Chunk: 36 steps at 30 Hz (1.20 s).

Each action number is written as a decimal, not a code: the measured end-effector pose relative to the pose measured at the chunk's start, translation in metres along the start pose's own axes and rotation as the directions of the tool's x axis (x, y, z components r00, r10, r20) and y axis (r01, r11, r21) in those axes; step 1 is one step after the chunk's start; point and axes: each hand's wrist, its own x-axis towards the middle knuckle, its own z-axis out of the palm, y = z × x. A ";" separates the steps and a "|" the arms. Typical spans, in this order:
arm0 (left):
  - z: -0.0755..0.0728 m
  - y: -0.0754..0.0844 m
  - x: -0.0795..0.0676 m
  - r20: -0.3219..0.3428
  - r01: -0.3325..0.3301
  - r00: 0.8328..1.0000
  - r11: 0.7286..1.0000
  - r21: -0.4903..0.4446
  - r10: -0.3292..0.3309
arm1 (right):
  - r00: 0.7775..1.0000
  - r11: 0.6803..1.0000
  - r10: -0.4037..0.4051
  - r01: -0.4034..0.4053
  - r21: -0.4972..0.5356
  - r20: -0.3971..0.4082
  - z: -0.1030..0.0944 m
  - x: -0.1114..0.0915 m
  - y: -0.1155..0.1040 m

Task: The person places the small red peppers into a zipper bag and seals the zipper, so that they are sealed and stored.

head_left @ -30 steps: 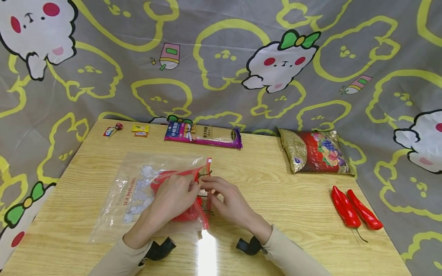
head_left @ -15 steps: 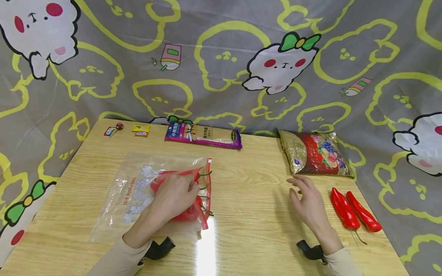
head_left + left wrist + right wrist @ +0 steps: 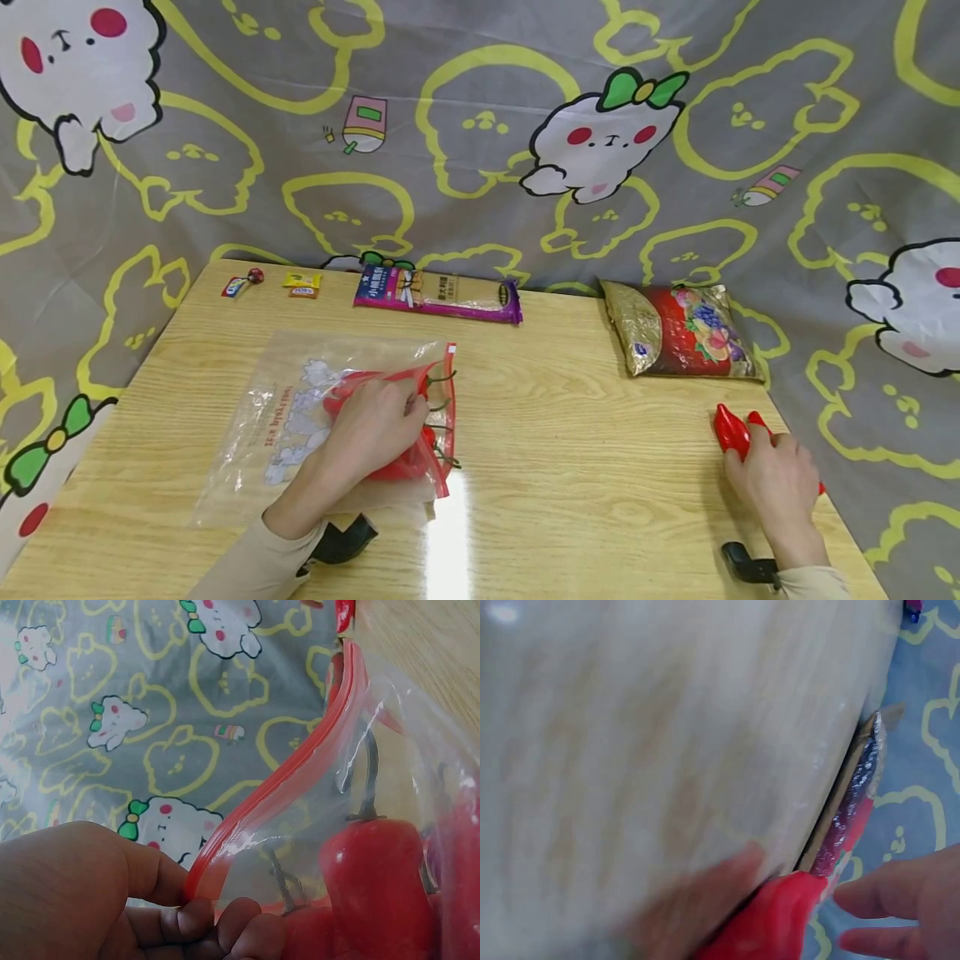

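The person's left hand [image 3: 382,421] pinches the red zip strip [image 3: 451,362] of a clear bag [image 3: 243,446] between thumb and fingers. The right hand [image 3: 776,483] reaches down over two loose peppers [image 3: 731,429] at the right side of the table [image 3: 570,433]; its wrist view shows two fingers straight and slightly apart beside red skin, but whether they touch it cannot be told.

The bag lies flat, printed side up, its gaping mouth towards the right. Several red peppers [image 3: 379,885] fill the part near the mouth, bunched side by side, long axes running roughly left to right. Their green stems [image 3: 442,377] point right, towards the mouth, a few crossing the strip.

The loose pair lies side by side, long axes slanting from far left to near right. Their tips point away from the person; the hand covers much of both.

Beyond the right hand sits a sealed gold and red pouch [image 3: 693,329], contents hidden. Along the back edge lie a long noodle packet [image 3: 438,296], small wrapped sweets [image 3: 303,282] and a lollipop [image 3: 243,282], before a patterned cloth [image 3: 480,117].
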 end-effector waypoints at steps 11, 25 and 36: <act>0.000 -0.001 0.000 0.005 0.002 1.000 1.000 0.000 -0.002 | 0.986 0.999 0.038 -0.034 -0.033 0.164 0.003 -0.002 0.007; 0.000 0.000 0.001 0.002 -0.009 1.000 1.000 0.016 0.009 | 0.972 0.893 -0.171 0.085 0.441 0.159 -0.009 0.011 -0.088; -0.001 -0.001 0.000 0.017 0.008 1.000 1.000 0.010 -0.008 | 0.847 0.633 -0.464 0.112 0.766 0.259 -0.017 0.003 -0.196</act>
